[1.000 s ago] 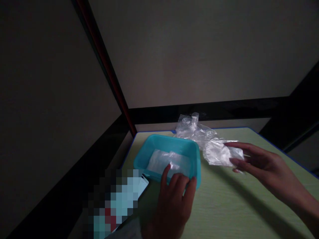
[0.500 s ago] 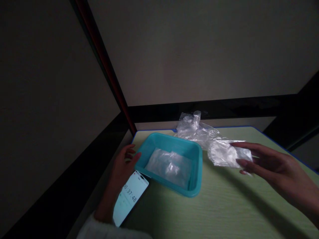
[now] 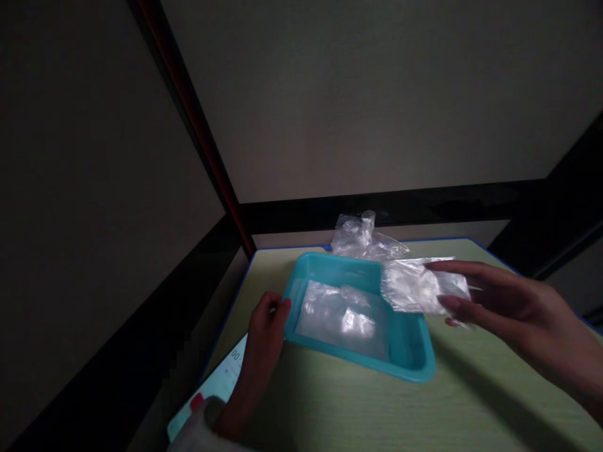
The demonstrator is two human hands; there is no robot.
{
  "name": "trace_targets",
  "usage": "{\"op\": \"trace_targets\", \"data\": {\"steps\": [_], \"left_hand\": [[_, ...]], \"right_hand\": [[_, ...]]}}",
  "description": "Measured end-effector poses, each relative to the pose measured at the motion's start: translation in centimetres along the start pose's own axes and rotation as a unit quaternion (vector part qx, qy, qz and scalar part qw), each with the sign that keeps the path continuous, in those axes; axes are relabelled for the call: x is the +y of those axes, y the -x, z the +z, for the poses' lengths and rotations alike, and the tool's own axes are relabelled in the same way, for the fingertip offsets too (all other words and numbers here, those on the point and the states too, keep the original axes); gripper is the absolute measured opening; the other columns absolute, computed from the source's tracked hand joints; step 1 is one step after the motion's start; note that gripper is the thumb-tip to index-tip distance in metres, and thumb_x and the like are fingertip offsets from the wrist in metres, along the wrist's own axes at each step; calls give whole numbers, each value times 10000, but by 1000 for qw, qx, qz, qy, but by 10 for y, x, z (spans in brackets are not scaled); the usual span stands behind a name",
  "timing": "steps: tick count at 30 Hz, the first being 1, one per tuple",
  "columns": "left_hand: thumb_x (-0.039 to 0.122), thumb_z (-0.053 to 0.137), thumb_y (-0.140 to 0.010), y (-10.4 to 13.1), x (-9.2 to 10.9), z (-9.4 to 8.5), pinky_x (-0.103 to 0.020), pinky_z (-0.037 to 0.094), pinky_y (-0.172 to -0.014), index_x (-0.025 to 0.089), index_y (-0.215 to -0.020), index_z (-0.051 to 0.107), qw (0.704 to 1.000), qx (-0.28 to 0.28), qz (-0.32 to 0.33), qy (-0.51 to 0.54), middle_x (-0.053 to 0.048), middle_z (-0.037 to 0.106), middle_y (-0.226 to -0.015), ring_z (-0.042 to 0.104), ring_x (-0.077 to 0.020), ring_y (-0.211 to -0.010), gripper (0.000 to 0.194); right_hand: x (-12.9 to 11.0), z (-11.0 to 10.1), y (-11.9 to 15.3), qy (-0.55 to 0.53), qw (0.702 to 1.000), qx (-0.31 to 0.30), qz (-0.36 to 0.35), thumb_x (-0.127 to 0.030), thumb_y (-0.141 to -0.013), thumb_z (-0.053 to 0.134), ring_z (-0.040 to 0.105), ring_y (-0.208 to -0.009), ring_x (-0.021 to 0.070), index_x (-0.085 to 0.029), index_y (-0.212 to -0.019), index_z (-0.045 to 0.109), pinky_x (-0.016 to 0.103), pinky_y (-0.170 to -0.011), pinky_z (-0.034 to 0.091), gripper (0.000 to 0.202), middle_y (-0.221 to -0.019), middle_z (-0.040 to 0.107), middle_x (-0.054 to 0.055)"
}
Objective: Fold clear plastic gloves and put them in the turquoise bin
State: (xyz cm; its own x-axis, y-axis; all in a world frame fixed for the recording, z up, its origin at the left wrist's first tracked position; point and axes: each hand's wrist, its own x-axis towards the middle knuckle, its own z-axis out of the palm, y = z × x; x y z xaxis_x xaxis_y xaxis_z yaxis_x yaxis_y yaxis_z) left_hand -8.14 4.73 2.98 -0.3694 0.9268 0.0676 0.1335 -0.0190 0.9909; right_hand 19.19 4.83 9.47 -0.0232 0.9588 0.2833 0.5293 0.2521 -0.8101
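Head view shows a tub [image 3: 339, 267] at the centre of the frame, on the worktop [image 3: 339, 414]. Its left rim is touched by the left hand [image 3: 266, 326], perhaps to steady or guide it; the fingers are curled, but whether the rim is gripped or only pressed cannot be told. At centre right, a folded bag [image 3: 409, 285] is pinched between the thumb and fingers of the right hand [image 3: 511, 307], its free end left hanging over the tub's right corner. One edge only is held, probably to keep the folds flat. Flat plastic [image 3: 325, 314] is contained in the tub, likely kept tidy by its walls. Behind, a loose bag [image 3: 353, 238] is left crumpled. At lower left, the phone [image 3: 219, 380] is partly covered by the left forearm.
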Motion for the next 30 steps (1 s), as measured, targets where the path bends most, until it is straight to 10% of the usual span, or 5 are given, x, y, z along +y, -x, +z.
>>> {"op": "trace_targets", "data": {"steps": [10, 18, 30], "left_hand": [[440, 537, -647, 23, -3, 20, -199, 298, -432, 197, -587, 444, 1000, 20, 19, 10, 67, 382, -509, 366, -98, -478, 266], [427, 540, -640, 26, 1, 23, -203, 284, -429, 196, -591, 451, 1000, 21, 11, 6, 63, 390, -503, 348, -97, -470, 252], [422, 524, -716, 25, -15, 25, -196, 312, -436, 196, -633, 442, 999, 14, 44, 12, 57, 396, -536, 385, -106, -492, 255]], "right_hand": [[-23, 44, -25, -95, 957, -257, 92, -166, -689, 614, 626, -656, 126, -190, -987, 615, 228, -511, 584, 298, -992, 628, 39], [-19, 76, -35, -156, 937, -216, 224, 20, -712, 507, 592, -697, 106, -157, -908, 549, 228, -554, 595, 268, -995, 546, 57], [-14, 85, -35, -174, 932, -198, 247, 26, -692, 531, 577, -694, 109, -156, -813, 556, 274, -642, 592, 220, -846, 537, 26]]}}
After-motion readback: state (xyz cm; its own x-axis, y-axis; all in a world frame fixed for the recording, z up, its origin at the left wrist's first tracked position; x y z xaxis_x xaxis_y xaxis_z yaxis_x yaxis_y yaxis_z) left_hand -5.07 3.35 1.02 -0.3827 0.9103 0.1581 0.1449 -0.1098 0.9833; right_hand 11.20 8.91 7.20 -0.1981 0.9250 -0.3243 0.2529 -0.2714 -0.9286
